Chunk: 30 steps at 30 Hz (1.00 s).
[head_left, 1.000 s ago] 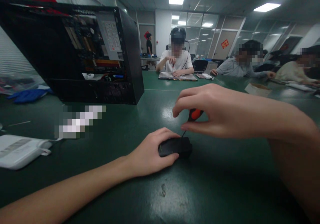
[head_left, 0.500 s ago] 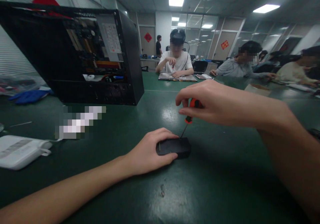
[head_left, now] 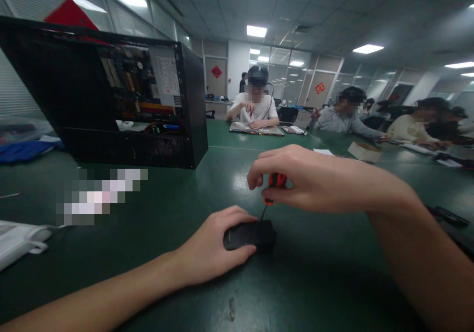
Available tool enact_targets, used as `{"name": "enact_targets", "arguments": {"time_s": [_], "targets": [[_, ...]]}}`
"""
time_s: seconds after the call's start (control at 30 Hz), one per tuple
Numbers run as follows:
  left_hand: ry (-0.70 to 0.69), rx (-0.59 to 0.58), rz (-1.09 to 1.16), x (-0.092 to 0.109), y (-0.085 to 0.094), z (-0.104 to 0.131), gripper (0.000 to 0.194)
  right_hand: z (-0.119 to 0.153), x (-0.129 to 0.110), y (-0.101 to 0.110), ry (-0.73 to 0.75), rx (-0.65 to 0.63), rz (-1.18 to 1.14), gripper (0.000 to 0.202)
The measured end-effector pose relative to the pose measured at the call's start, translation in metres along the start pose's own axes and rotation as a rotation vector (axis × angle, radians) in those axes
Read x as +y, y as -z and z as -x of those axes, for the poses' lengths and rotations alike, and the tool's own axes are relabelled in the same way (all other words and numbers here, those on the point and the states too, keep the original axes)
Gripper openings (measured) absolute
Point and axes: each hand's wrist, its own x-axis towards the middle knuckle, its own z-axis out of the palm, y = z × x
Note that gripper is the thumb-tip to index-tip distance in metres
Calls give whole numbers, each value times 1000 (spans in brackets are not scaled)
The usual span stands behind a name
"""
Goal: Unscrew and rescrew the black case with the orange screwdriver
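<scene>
My left hand [head_left: 209, 242] lies on the green table, its fingers and thumb closed along two sides of a small black mouse-shaped device [head_left: 249, 237]. The device rests flat, rounded at its left end. Above it, my right hand [head_left: 301, 178] grips a screwdriver [head_left: 276, 179] by its red and black handle. The thin shaft slants down to the device's far edge, close to my left fingertips. Whether the tip sits in a screw is too small to tell. Part of the handle is hidden behind my right fingers.
An open black computer case [head_left: 155, 149] stands at the back left. A white adapter-like box [head_left: 18, 243] with a cable lies at the left edge, a blue cloth [head_left: 25, 150] behind it. Across the table [head_left: 177, 307] a person in white [head_left: 255, 105] works; others sit at the right.
The view has tilted up and turned slightly right, so the scene sits lower and further left. Both hands keep their hold on the device and screwdriver.
</scene>
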Motion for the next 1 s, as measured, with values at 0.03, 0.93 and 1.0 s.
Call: {"name": "enact_targets", "arguments": {"time_s": [0.03,0.93,1.0], "targets": [[-3,5,-1,0,-1,1,39,1,-2,4,-1,-30,5,17],[-133,-73,-60,-4,11,2,43,-2,-25,15,30,-119,-17,9],[-124,-71,-54,-4,11,1,43,-3,-23,14,55,-126,-30,8]]}}
